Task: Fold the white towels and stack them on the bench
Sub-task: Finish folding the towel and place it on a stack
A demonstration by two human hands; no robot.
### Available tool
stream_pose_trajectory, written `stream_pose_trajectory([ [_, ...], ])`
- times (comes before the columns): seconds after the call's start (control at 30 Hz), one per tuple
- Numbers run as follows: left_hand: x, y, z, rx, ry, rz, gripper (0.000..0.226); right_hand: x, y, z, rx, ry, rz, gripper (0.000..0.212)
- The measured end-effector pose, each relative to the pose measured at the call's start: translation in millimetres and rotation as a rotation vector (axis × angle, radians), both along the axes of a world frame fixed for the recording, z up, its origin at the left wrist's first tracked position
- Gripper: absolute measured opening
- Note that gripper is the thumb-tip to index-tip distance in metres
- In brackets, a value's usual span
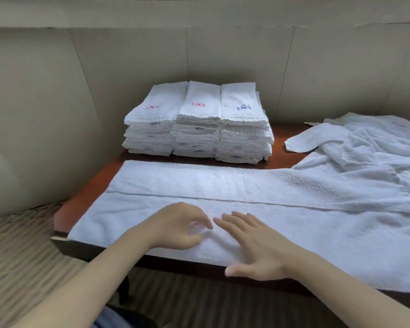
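Three stacks of folded towels (197,121) sit at 12 o'clock on the bench (81,204); one towel (246,200) lies half-folded under the loosely curled left hand (178,227) and flat right hand (256,245), both holding nothing; the unfolded heap (369,140) at 2 o'clock remains
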State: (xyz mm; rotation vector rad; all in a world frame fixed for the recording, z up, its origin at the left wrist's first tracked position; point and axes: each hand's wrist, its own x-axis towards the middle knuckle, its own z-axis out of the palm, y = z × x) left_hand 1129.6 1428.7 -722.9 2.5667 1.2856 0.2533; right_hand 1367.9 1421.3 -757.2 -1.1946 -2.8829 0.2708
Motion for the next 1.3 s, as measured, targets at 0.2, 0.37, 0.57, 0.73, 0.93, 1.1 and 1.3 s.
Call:
stream_pose_trajectory([
  [0.2, -4.4, 1.8, 12.4, -0.185, 0.087, 0.053, 0.044, -11.5, -2.9, 12.8, 0.123, 0.068, 0.015, 0.061],
  [0.37, 17.7, -5.6, -3.4, -0.058, 0.294, -0.065, 0.045, -19.6, -3.4, 21.6, -0.035, 0.170, 0.013, 0.025],
  [0.57, 8.5, -1.1, 0.0, -0.228, 0.044, 0.009, 0.018, -21.9, 6.5, 28.7, -0.185, 0.264, -0.070, 0.015],
  [0.73, 5.1, 9.7, -2.3, -0.135, -0.077, 0.141, 0.013, -23.7, 8.7, 27.5, -0.130, 0.362, -0.197, 0.016],
  [0.93, 6.1, 24.3, -7.5, -0.109, -0.044, 0.221, 0.030, -26.7, 5.1, 17.9, 0.166, 0.095, -0.228, 0.038],
  [1.1, -14.7, 42.3, -0.1, -0.051, 0.023, 0.314, 0.022, -14.6, 23.5, 22.4, 0.326, 0.015, -0.455, 0.043],
  [1.3, -64.2, 73.1, 10.3, 0.163, 0.141, 0.853, 0.029, 10.6, 72.3, 38.1, 0.354, 0.022, -0.684, 0.020],
])
